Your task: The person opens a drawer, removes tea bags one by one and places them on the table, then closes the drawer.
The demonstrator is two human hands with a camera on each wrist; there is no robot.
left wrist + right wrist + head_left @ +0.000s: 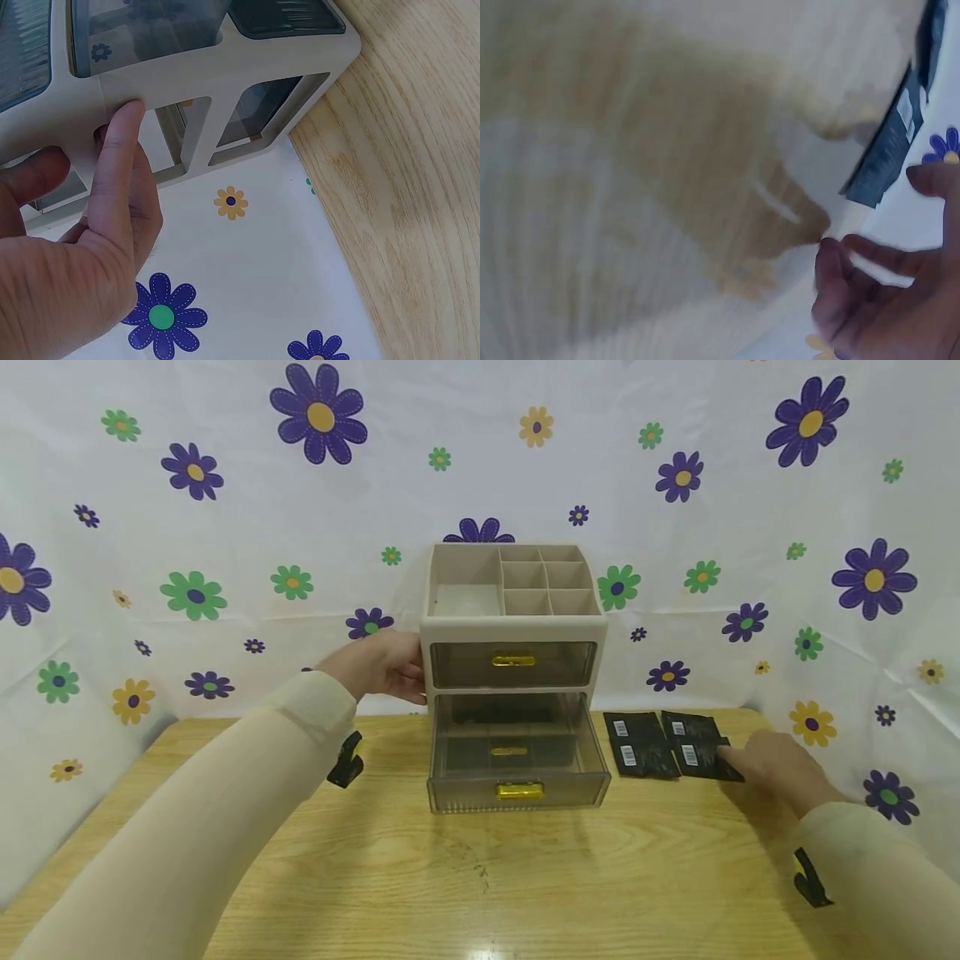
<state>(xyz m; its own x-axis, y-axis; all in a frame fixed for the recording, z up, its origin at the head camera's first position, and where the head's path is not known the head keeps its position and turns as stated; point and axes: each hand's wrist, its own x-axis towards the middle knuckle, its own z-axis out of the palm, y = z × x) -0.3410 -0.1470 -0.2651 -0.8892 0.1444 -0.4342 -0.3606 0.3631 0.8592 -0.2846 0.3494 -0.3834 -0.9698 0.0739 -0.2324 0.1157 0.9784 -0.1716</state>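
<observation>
A cream desktop organizer (517, 628) with smoky, see-through drawers stands at the middle of the table's back edge. Its lower drawer (519, 793) is pulled out. My left hand (386, 667) grips the organizer's left side. In the left wrist view, the index finger (120, 157) lies against the frame and the thumb sits apart at a side opening. Black flat packets (643, 747) with white labels lie right of the organizer. My right hand (780, 768) is at the right end of the packets, its fingers loosely bent with nothing between them in the right wrist view.
The organizer's top has one wide compartment (467, 600) and several small ones. Its upper drawer (514, 663) is closed and has a gold handle. A white flowered cloth (480, 485) hangs behind and beside the wooden table (540, 877).
</observation>
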